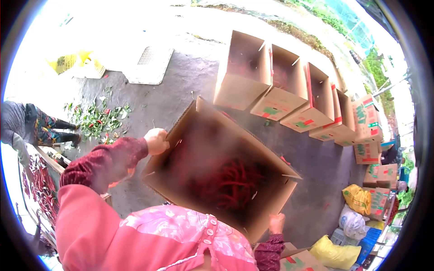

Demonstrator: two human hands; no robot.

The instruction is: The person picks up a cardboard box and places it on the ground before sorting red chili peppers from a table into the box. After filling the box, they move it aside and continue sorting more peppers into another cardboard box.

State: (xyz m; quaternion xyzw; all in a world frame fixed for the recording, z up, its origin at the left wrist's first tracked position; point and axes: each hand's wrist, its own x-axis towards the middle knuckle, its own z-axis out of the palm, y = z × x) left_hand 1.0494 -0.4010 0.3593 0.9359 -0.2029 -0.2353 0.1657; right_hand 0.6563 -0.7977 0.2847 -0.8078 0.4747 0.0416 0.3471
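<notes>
An open cardboard box stands tilted in front of me, with red chili peppers deep inside. My left hand is closed on the box's upper left rim. At the lower right edge, my right hand has its fingers closed on the cardboard. Haze blurs part of the box's inside.
Open cardboard boxes line the upper right. A white crate lies at the upper left, above scattered green leaves. A person stands at the far left. Yellow sacks lie at the lower right.
</notes>
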